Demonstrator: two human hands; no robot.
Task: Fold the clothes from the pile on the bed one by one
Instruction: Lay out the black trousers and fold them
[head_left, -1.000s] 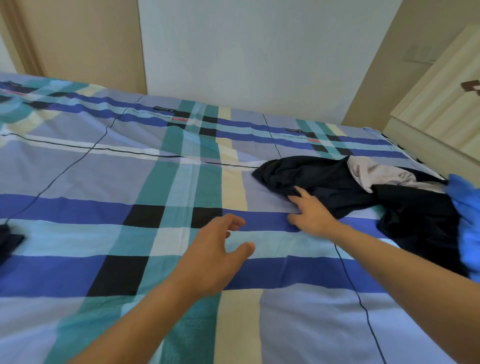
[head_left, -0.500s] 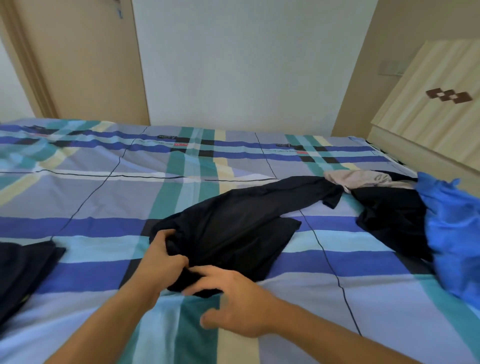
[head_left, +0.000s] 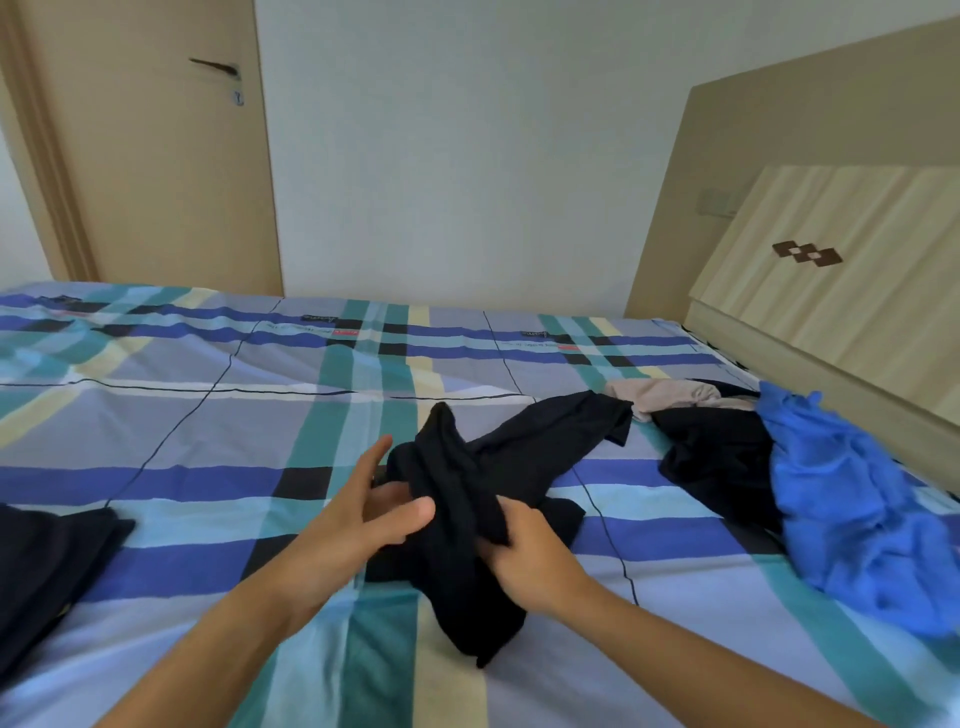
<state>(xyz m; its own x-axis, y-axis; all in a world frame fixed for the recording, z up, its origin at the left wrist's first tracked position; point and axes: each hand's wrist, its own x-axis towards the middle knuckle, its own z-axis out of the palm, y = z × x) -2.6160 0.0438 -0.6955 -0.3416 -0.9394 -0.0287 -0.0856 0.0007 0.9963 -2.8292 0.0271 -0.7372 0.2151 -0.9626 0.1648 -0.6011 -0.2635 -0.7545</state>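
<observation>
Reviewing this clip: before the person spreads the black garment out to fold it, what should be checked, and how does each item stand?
1. Grip by the right hand on the black garment: ok.
2. Grip by the left hand too: not ok, fingers straight beside it.
3. Garment free of the beige garment: cannot tell, far end reaches it.
4. Bare bedsheet ahead for spreading: ok.
5. Garment untwisted: not ok, bunched.

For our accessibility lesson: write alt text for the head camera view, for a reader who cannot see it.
A person's right hand grips a black garment over a plaid bed, the left hand open beside it. A pile of black, beige and blue clothes lies to the right; another dark garment at the left edge.
</observation>
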